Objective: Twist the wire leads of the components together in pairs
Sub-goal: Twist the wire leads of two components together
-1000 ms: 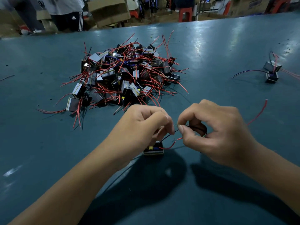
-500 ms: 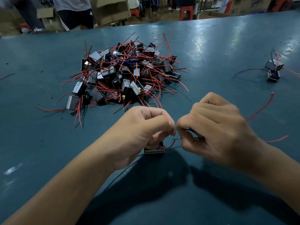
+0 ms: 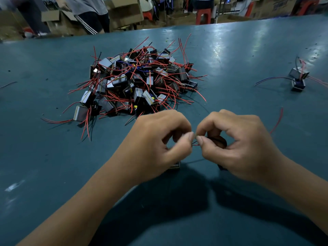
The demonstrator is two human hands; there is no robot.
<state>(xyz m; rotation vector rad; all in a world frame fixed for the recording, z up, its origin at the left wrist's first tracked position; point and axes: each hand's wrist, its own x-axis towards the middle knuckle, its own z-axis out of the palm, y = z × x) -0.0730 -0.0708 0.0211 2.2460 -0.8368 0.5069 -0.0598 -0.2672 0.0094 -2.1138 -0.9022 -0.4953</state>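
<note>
Since prev frame the small black component (image 3: 175, 165) has slid almost fully under the left hand (image 3: 156, 139); only a corner shows, lower centre. Left hand & right hand (image 3: 236, 144) meet fingertip to fingertip at centre, each w/ thumb + forefinger closed tight, pinching the thin red and black wire leads (image 3: 195, 143). Big heap of black components with red leads (image 3: 136, 82) sits upper centre on the teal table (image 3: 44, 166); finished pair (image 3: 298, 79) at right edge.

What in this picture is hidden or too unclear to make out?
- Wire ends, head view: pinched between left hand and right hand; any twist is covered.
- Component, head view: mostly under the left hand.
- People at the top edge: cut off, blurred.
- Pile: too tangled to count.
</note>
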